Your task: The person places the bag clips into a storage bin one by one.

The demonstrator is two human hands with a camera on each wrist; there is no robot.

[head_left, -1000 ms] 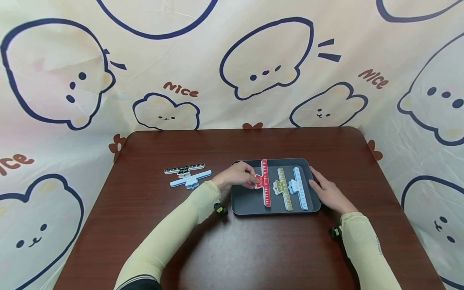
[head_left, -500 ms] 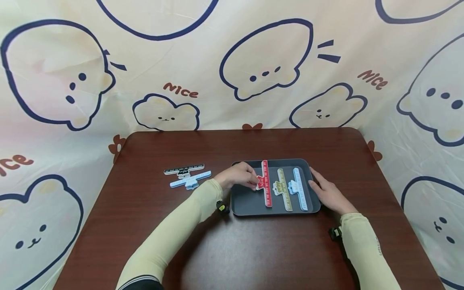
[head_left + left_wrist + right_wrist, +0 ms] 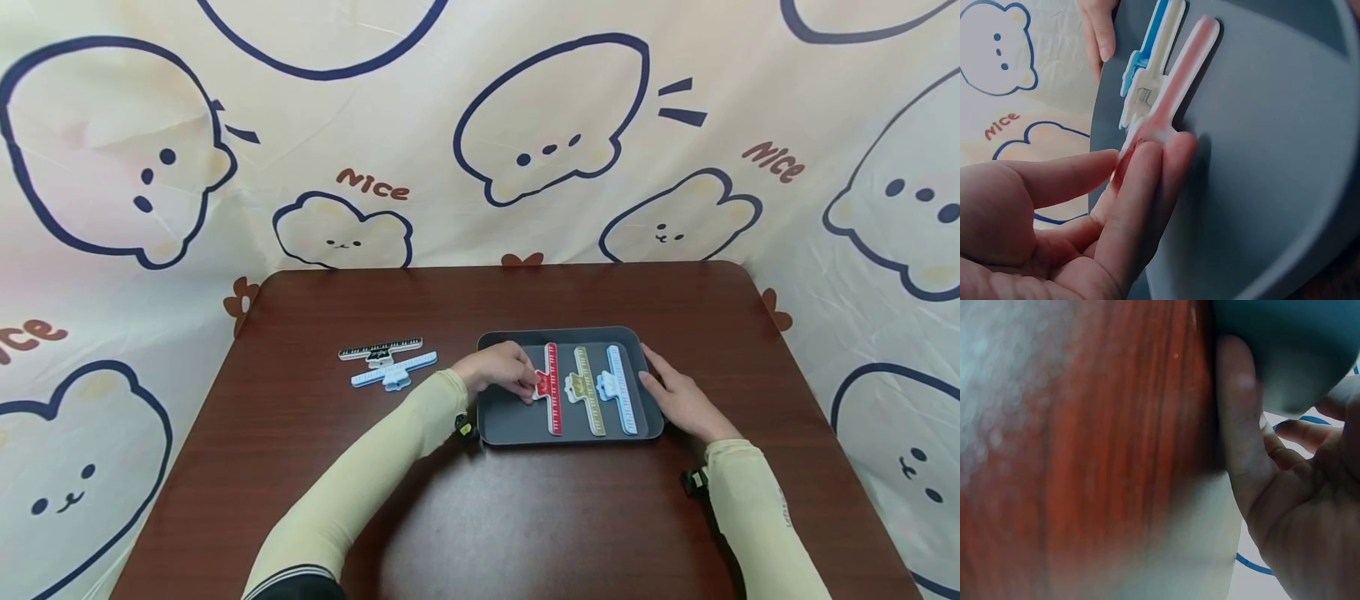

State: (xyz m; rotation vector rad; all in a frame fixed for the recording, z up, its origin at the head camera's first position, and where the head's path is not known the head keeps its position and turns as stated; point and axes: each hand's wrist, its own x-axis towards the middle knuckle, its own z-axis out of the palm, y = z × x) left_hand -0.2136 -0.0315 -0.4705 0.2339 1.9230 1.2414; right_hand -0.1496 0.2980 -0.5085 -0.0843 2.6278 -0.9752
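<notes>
Between thumb and fingers of my left hand (image 3: 501, 369) is the handle of a red ruler clip (image 3: 554, 392), which lies upright in the grey tray (image 3: 510, 423). The left wrist view gives the pinch up close, with the red clip (image 3: 1188, 65) blurred above the fingertips. To its right in the tray are an olive-yellow ruler clip (image 3: 590, 393) and a light blue ruler clip (image 3: 621, 392), roughly parallel to it. My right hand (image 3: 688, 404) rests against the tray's right side; in the right wrist view its thumb (image 3: 1239, 406) lies straight along the wall.
Left of the tray, a black ruler clip (image 3: 381, 351) and another light blue ruler clip (image 3: 395, 372) lie close together on the brown wooden table (image 3: 540, 517). A printed cloth (image 3: 435, 225) hangs behind the table.
My left hand has moved slightly right and toward me, bringing the red clip down level with the other clips in the tray. My right hand stays at the tray's side.
</notes>
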